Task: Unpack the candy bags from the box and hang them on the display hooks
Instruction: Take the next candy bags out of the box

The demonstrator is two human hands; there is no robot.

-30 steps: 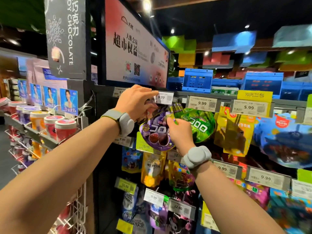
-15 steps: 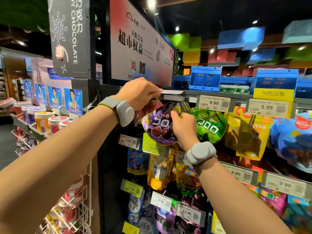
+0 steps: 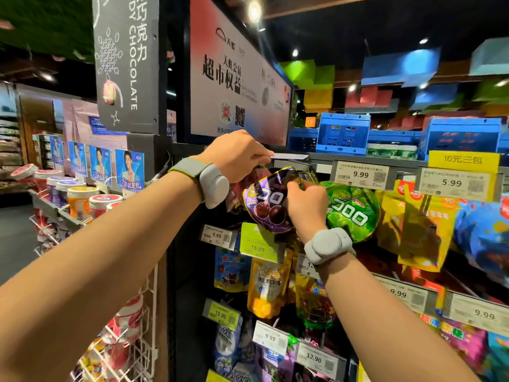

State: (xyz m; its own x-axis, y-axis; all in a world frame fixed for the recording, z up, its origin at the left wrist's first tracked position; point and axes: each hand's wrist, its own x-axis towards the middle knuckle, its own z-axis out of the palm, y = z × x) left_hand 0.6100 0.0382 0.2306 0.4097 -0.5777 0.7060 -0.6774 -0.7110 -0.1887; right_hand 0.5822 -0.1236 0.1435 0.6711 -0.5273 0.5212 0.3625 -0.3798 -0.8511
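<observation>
Holding price tag flap [image 3: 289, 156] lifted, left hand [image 3: 234, 155] pinched it; right hand [image 3: 305, 205] pinched purple candy bag [image 3: 264, 205] top, just below hook.

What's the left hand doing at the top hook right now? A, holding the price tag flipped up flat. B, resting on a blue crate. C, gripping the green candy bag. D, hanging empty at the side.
A: the left hand pinches the price tag lifted edge-on above the hook, while the right hand holds the purple candy bag below it.

"CHOCOLATE" on sign [image 3: 129, 64], "9.99" on price tag [image 3: 360, 175]
</observation>
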